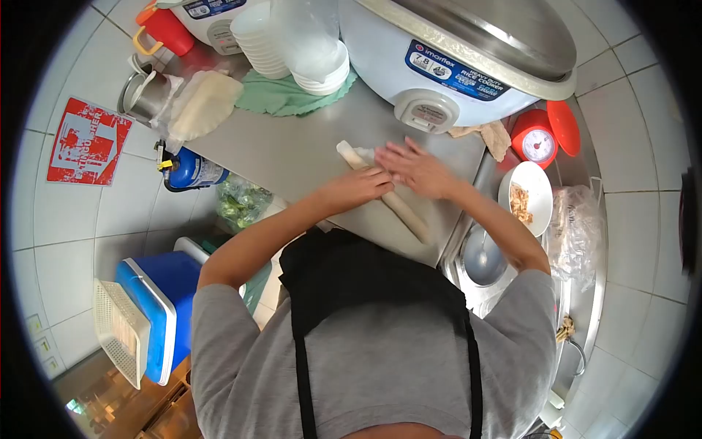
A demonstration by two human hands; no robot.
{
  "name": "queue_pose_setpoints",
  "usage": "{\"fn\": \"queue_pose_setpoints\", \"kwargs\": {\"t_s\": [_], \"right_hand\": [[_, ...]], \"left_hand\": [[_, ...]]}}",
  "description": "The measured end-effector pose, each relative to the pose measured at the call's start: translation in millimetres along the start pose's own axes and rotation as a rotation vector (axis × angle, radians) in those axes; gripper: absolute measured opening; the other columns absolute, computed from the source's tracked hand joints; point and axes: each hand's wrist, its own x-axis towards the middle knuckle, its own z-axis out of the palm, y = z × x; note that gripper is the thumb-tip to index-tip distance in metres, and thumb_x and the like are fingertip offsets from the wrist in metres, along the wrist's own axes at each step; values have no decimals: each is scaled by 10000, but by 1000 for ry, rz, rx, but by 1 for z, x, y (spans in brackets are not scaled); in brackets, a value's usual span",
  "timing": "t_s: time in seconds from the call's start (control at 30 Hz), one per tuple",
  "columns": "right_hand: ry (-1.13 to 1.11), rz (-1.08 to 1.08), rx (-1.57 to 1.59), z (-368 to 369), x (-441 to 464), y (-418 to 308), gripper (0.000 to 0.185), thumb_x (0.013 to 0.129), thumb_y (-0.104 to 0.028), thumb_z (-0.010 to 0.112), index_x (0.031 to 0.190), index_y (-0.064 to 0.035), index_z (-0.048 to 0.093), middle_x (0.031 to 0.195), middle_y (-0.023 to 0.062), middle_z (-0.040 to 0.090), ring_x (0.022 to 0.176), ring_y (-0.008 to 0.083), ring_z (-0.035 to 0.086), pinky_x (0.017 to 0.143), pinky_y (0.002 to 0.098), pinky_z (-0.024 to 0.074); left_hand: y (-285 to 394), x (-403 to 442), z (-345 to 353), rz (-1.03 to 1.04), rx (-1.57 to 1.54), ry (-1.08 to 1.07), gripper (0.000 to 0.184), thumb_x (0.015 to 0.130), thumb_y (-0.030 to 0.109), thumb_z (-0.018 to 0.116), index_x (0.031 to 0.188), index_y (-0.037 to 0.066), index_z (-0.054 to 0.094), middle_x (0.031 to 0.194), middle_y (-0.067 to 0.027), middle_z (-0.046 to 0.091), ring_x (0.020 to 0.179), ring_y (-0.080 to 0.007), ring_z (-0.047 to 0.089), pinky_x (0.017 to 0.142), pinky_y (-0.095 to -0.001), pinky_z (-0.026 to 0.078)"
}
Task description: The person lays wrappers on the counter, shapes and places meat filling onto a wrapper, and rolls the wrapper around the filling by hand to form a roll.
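Observation:
A long pale roll (404,214) lies slantwise on the steel counter (281,157). My left hand (356,187) rests on its middle, the fingers close together and curled over it. Just right of the roll's upper part is my right hand (417,168), slightly blurred, with its fingers stretched and spread and nothing held in them. A bit of thin, whitish translucent wrap shows between the roll's upper end and my right fingers. Flat pale sheets (206,104) in clear plastic lie at the counter's left end.
A large rice cooker (428,102), stacked white bowls (261,44) on a green cloth (274,99) and a red scale (528,135) stand beyond my hands. At right are a white bowl of shredded food (537,192) and a sink holding a metal bowl (482,257).

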Motion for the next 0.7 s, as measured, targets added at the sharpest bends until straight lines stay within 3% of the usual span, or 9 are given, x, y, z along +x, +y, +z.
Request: {"fn": "queue_pose_setpoints", "kwargs": {"t_s": [0.07,0.17,0.27,0.37,0.47,0.57,0.7], "right_hand": [[47,101,22,-12,22,16,497,932,-268,411,1402,-152,298,1491,34,201,1370,207,197,1113,429,174],[293,-7,-49,3,51,4,489,906,-245,482,1366,-126,364,1472,58,250,1366,211,211,1089,426,233],[402,112,22,22,83,15,475,890,-249,520,1335,-120,417,1445,69,311,1364,215,218,1090,426,229],[382,-57,287,7,70,13,438,928,-290,441,1328,-110,431,1419,70,357,1358,219,229,1109,433,178],[22,-63,291,6,43,3,467,963,-355,314,1345,-103,407,1440,51,324,1362,229,216,1123,437,116],[88,-179,-18,2,65,9,522,971,-398,212,1362,-92,376,1462,29,281,1370,232,188,1125,445,85],[158,-65,162,-6,27,-10,556,961,-421,237,1391,-75,305,1482,43,224,1371,241,176,1124,455,74]], "left_hand": [[-2,2,3,-3,6,-1,299,753,60,541,1051,27,537,1052,-88,506,1040,-247,496,907,-343,414],[-4,2,0,-3,31,-5,303,749,63,546,1049,27,545,1054,-84,509,1040,-243,500,910,-341,414],[-2,3,0,-2,52,16,304,747,67,547,1049,26,552,1061,-80,510,1044,-239,499,918,-341,410],[0,-2,1,-9,72,58,308,751,67,545,1056,30,554,1079,-82,509,1050,-239,496,929,-345,405],[-3,-3,11,-5,73,110,308,761,69,541,1067,39,553,1104,-88,505,1054,-245,493,935,-352,400],[-4,3,7,-39,1,53,311,769,77,548,1079,44,548,1117,-89,503,1057,-253,491,933,-359,399],[-2,1,3,-34,-8,72,328,767,84,575,1090,42,536,1097,-84,509,1060,-258,488,924,-363,397]]}}
